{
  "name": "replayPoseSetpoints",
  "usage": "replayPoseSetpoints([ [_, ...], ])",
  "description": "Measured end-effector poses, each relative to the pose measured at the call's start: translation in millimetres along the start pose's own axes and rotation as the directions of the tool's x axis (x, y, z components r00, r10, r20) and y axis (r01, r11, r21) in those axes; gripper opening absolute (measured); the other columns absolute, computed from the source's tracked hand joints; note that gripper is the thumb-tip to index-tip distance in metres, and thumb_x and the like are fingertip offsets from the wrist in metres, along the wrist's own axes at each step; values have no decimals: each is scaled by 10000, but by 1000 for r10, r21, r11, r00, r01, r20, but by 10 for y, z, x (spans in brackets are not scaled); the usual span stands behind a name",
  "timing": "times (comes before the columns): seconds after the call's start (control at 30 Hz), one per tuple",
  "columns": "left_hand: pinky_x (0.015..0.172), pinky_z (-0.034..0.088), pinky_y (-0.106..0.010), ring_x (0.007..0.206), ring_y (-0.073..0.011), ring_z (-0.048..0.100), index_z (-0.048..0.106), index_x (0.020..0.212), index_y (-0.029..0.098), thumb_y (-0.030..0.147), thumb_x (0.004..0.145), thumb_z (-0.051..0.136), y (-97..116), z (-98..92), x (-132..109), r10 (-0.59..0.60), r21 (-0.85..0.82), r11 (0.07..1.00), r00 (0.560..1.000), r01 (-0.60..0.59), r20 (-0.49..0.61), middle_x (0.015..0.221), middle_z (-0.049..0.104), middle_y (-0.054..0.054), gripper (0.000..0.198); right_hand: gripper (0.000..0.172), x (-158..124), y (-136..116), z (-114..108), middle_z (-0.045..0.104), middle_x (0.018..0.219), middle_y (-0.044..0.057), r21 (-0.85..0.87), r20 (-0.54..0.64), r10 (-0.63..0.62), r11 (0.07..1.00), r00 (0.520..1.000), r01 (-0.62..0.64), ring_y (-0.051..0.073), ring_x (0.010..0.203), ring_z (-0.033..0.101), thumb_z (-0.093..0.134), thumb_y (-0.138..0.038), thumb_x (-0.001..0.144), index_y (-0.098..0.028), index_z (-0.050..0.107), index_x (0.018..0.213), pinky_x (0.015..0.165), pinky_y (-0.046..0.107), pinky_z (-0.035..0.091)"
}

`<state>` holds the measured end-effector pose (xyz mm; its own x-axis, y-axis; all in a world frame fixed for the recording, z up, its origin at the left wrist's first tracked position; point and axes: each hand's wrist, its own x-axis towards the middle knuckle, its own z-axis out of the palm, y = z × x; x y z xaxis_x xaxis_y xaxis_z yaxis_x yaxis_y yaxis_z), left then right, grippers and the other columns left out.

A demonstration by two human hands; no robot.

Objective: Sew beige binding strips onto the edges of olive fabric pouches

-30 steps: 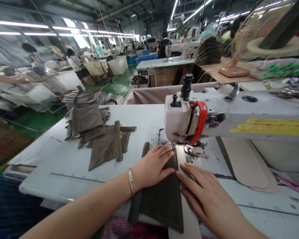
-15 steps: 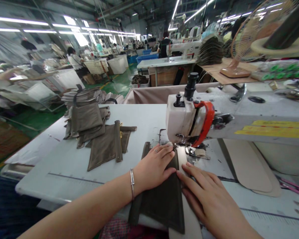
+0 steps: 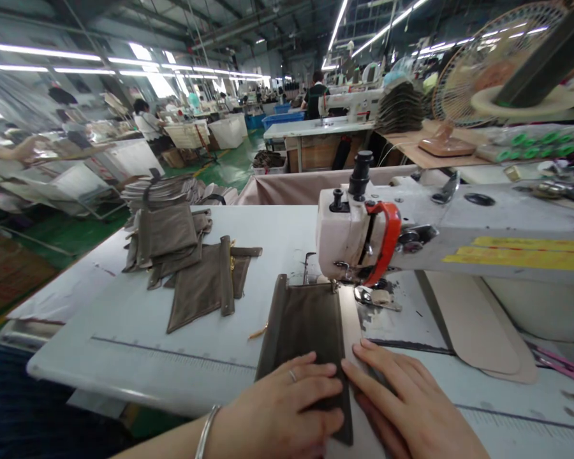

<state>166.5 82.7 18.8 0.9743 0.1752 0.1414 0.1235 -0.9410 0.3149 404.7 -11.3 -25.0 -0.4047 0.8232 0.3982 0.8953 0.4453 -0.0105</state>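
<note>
A dark olive fabric panel (image 3: 310, 319) with stitched edges lies under the presser foot of a white sewing machine (image 3: 342, 239). Along its right edge runs a beige strip (image 3: 350, 322), partly covered by the panel. My left hand (image 3: 282, 408), with a ring and a silver bracelet, rests on the panel's near part, fingers loosely bent and not gripping. Against the strip and the panel's right edge lies my right hand (image 3: 406, 398), fingers stretched out. A gold zipper pull (image 3: 257, 333) shows at the panel's left side.
Finished-looking olive pieces (image 3: 196, 287) lie at the table's left, near a taller stack (image 3: 160, 191). Beige rounded panels (image 3: 478, 325) rest under the machine arm, with pink-handled scissors (image 3: 564, 366) at right. A fan (image 3: 488, 70) stands behind; people work farther back.
My left hand has slid back toward me along the panel, away from the presser foot, uncovering the panel's far part and the zipper pull. My right hand stays by the strip, slightly lower in view.
</note>
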Motion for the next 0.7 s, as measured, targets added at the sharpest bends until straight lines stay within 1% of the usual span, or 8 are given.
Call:
replayPoseSetpoints([
  [0.03, 1163, 281, -379, 1276, -181, 460, 601, 1114, 207, 276, 895, 583, 38, 51, -32, 10, 22, 1000, 999, -9, -46, 1287, 577, -43, 230, 531, -5, 1, -7, 523, 1339, 92, -2, -4, -4, 1000, 1000, 4, 220, 1214, 501, 518, -198, 837, -245, 468, 1363, 902, 357, 512],
  [0.1, 1152, 309, -353, 1247, -169, 487, 610, 1098, 202, 235, 898, 572, 67, 120, -44, 8, 48, 999, 995, -3, -101, 1268, 593, -39, 206, 534, 4, 7, -12, 525, 1339, 93, -5, -5, -4, 1000, 1000, 4, 224, 1216, 502, 510, -190, 831, -242, 471, 1361, 901, 362, 514],
  [0.17, 1147, 324, -350, 1229, -164, 502, 607, 1115, 197, 240, 902, 567, 56, 128, -14, -3, 50, 999, 996, 7, -90, 1269, 593, -42, 221, 543, 23, 15, -6, 529, 1336, 94, -12, -2, -14, 1000, 1000, 14, 225, 1216, 503, 503, -180, 822, -238, 471, 1361, 895, 362, 518],
  [0.23, 1141, 337, -352, 1233, -166, 500, 601, 1136, 188, 228, 905, 556, 30, 97, 20, -4, 51, 999, 996, 9, -84, 1270, 592, -51, 238, 558, 38, 23, 4, 531, 1334, 95, -27, 2, -27, 999, 1000, 27, 224, 1217, 503, 498, -169, 811, -235, 468, 1364, 889, 362, 521],
  [0.33, 1129, 351, -357, 1254, -176, 481, 592, 1159, 186, 210, 917, 529, -11, 67, 42, 5, 46, 999, 995, 0, -102, 1274, 591, -52, 251, 566, 46, 31, 16, 535, 1327, 98, -50, -1, -42, 998, 999, 42, 224, 1213, 506, 496, -158, 799, -231, 473, 1360, 885, 362, 523],
  [0.5, 1116, 361, -353, 1243, -178, 487, 574, 1180, 165, 198, 951, 469, -77, 109, 46, -7, 37, 999, 994, 11, -109, 1275, 587, -60, 254, 556, 63, 44, 3, 551, 1309, 99, -65, -12, -59, 996, 998, 58, 222, 1207, 512, 496, -156, 792, -223, 494, 1343, 880, 354, 518],
  [0.7, 1091, 393, -353, 1222, -184, 506, 583, 1172, 147, 205, 949, 472, -167, 112, 94, -8, 58, 998, 993, 14, -115, 1251, 599, -85, 256, 535, 114, 62, -23, 581, 1269, 97, -93, 3, -87, 992, 996, 87, 227, 1194, 522, 501, -166, 785, -218, 523, 1318, 863, 346, 520],
])
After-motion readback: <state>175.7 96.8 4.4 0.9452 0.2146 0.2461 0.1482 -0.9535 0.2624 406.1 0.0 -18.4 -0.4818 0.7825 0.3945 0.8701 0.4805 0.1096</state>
